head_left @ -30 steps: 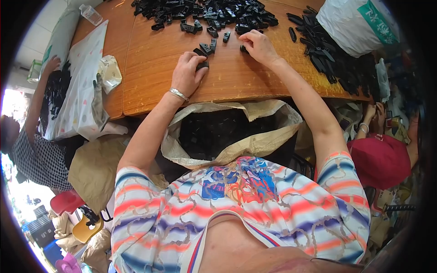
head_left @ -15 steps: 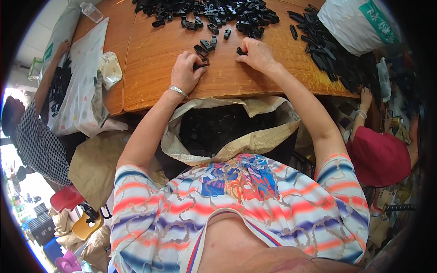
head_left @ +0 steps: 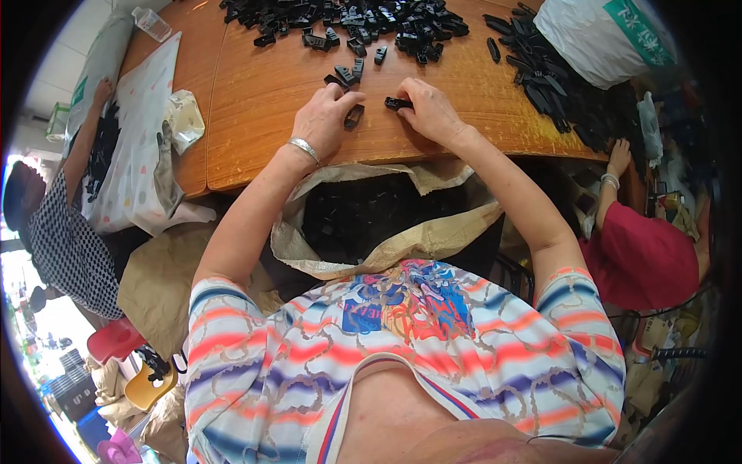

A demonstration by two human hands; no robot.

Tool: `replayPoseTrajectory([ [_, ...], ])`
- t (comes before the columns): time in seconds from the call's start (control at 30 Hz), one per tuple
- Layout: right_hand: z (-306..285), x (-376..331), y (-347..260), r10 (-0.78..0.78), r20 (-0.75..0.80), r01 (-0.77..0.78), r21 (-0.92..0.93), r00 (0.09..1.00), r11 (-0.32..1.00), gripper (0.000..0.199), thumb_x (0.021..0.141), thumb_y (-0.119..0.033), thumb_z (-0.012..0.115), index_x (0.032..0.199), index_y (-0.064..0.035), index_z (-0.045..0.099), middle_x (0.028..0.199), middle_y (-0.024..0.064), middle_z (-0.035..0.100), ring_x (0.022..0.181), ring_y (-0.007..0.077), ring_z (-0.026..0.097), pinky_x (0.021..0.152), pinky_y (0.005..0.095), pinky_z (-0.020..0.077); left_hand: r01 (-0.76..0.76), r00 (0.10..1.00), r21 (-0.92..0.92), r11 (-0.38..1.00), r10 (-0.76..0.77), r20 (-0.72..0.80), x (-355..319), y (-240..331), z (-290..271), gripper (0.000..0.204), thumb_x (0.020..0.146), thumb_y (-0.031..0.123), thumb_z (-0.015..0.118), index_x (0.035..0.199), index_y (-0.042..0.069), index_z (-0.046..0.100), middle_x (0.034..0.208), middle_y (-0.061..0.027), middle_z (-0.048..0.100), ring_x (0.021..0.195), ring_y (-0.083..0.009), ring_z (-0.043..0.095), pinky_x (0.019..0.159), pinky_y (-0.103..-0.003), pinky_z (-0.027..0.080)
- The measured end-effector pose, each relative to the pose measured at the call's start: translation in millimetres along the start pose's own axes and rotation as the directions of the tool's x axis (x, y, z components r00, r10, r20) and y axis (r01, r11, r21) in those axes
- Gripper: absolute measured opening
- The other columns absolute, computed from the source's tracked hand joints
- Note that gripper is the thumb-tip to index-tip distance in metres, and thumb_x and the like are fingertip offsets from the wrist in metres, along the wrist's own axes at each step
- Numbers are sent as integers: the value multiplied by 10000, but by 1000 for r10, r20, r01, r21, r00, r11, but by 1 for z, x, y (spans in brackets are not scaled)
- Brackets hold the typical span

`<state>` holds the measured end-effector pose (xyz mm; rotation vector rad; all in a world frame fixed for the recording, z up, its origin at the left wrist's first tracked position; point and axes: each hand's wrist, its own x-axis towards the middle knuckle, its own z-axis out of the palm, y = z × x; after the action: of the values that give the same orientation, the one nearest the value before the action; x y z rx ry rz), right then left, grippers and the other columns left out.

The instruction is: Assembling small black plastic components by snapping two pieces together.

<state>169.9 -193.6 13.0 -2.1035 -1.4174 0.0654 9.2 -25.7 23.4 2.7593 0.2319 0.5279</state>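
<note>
At the table's near edge, my left hand (head_left: 319, 124) has its thumb and index finger apart. Its fingertips are at a small black plastic piece (head_left: 334, 80), and another black plastic part (head_left: 353, 117) sits just under the thumb; the other fingers are partly hidden. To the right, my right hand (head_left: 430, 114) pinches a black plastic clip-like part (head_left: 397, 103) between thumb and fingers, its end pointing left. A few loose pieces (head_left: 345, 75) lie beyond my left hand, leading to a large heap of black parts (head_left: 363, 23).
An open woven sack (head_left: 433, 240) holding black parts is between my body and the wooden table (head_left: 255, 116). Long black strips (head_left: 541, 85) and a white bag (head_left: 599, 42) are at right. Other people's arms (head_left: 610, 178) reach in on both sides. A plastic bottle (head_left: 152, 23) stands far left.
My left thumb has spread away from the index finger, and the black part beneath it shows more. My right hand has shifted slightly nearer and left with its part, now more exposed.
</note>
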Motion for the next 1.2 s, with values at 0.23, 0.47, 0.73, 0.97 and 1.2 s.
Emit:
replayPoseTrajectory([
  [0.23,-4,-3,2,85,50,-83,-46,995,996,222,756,-76,717,948,-9,627,958,166,630,929,359,603,812,427,485,-221,974,50,974,219,58,0,-7,-4,322,727,-9,619,1009,140,666,1014,-68,546,985,-263,542,802,-358,498],
  [0.47,-2,-6,-24,60,12,-61,134,998,989,212,755,-100,723,919,-7,627,901,148,629,843,305,635,750,391,506,-75,996,-56,996,77,35,-12,-13,-5,214,755,129,703,962,98,658,991,-81,560,982,-272,546,822,-371,491],
  [0.73,26,8,-44,-120,-24,122,88,992,989,188,747,-82,721,901,-16,636,868,121,605,777,280,626,706,361,509,69,995,-184,980,-55,77,-15,-23,7,231,750,182,726,953,95,658,882,-71,568,920,-273,557,779,-377,481],
  [0.97,26,21,-45,-232,26,232,-10,972,973,166,747,-72,698,898,-24,649,891,138,606,860,335,612,750,403,502,111,993,-197,974,-100,60,-18,-23,10,222,763,202,725,949,94,668,880,-64,579,903,-267,565,767,-376,481],
  [1.2,22,19,-46,-165,110,172,-57,980,983,166,740,-88,711,894,-38,677,898,135,605,878,339,607,782,408,499,240,966,-296,924,-197,168,-18,-18,4,263,785,280,723,961,87,700,914,-68,626,872,-249,623,772,-356,500],
])
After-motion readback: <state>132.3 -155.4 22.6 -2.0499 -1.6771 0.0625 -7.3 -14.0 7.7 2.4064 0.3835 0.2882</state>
